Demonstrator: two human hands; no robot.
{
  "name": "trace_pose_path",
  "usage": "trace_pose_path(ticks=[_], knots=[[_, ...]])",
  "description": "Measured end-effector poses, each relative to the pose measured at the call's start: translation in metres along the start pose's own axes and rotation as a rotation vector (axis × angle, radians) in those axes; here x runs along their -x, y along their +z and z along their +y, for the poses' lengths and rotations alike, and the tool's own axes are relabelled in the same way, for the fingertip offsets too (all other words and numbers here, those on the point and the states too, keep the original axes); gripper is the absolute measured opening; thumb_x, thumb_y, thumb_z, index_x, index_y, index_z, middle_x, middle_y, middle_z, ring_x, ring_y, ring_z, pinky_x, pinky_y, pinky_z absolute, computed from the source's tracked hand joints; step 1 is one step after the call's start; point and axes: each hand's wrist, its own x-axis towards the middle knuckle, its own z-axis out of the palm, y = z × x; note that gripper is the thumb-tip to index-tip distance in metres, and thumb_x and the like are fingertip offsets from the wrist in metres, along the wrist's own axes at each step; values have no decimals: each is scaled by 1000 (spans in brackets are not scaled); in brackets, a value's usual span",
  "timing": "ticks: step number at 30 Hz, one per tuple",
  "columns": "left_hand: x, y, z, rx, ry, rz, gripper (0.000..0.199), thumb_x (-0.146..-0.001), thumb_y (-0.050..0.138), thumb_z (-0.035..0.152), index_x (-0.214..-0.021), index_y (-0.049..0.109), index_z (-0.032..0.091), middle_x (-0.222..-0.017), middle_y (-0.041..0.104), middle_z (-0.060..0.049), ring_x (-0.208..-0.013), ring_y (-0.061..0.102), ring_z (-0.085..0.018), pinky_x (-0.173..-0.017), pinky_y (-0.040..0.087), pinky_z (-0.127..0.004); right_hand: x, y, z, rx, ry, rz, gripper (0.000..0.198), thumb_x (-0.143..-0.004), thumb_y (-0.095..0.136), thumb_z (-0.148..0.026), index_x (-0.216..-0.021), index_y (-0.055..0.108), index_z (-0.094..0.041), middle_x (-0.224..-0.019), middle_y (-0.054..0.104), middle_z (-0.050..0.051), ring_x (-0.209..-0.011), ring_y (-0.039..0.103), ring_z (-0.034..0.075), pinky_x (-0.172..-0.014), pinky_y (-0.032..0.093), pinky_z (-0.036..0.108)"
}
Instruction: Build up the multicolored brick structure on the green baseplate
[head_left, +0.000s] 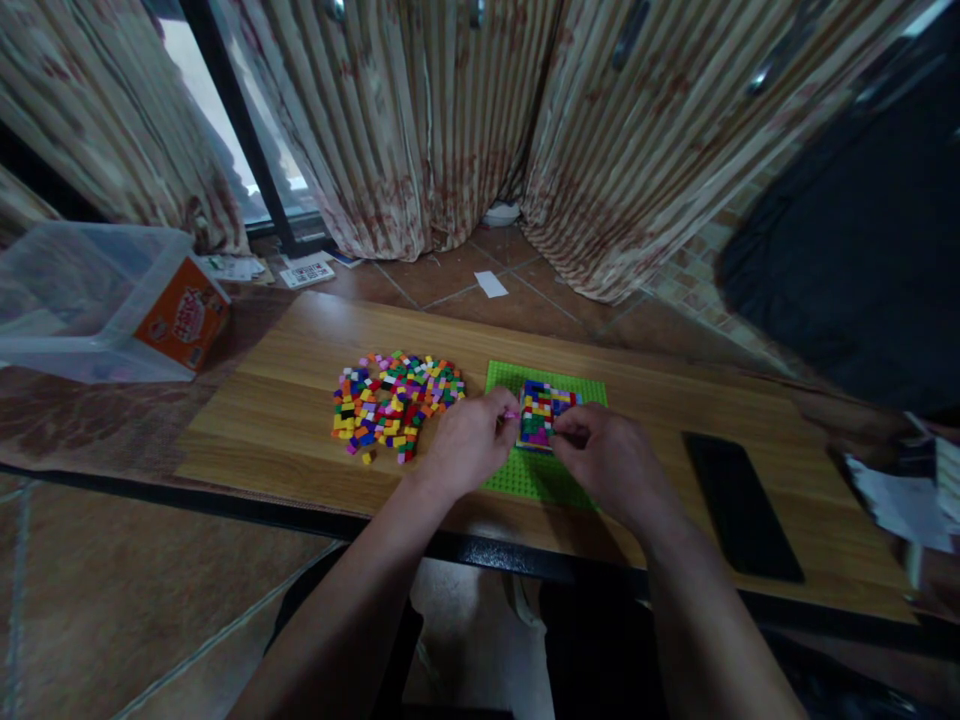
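Observation:
A green studded baseplate [545, 480] lies on the wooden table, bearing a block of multicoloured toy bricks [541, 408]. At the left side of that block, my left hand [474, 435] pinches a small pink brick [511, 413] between thumb and fingertips. My right hand [607, 455] is at the block's right side, its thumb and index finger closed together close to the bricks. Whatever lies between those right fingertips is too small to make out. Part of the baseplate is hidden under both hands.
A pile of loose coloured bricks [397, 395] spreads over the table [262, 430] to the left. A black flat slab [742, 505] lies on the right. Past the table's left end stands a clear plastic bin [82, 300] with an orange label. Curtains [420, 130] hang behind.

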Motion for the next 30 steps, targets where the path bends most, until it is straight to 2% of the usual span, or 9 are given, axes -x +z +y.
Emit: trace_pose_path(ticks=[13,22,30], knots=[[0,-1,-5,-11,9,12,11,-85,52,15,-86,63,18,-69,64,0,-59,57,-12,-57,41,-22,3,9,3,-355,106,-18,8,-74,68,-26,-80,69,-22,-75,74,3,-67,69,19,-64,50,31],[1,-2,-4,-32,-8,-5,12,-86,52,17,-88,63,18,-71,66,-1,-62,60,-13,-59,44,-24,1,0,7,-485,184,-44,15,-74,66,-32,-82,71,-21,-81,76,4,-73,70,20,-70,53,33],[2,-2,-2,-42,-2,-13,14,-86,51,16,-90,64,18,-73,67,-2,-62,60,-12,-60,45,-23,-3,8,9,-577,235,-45,14,-71,69,-33,-77,70,-20,-78,74,3,-71,68,19,-70,52,33]])
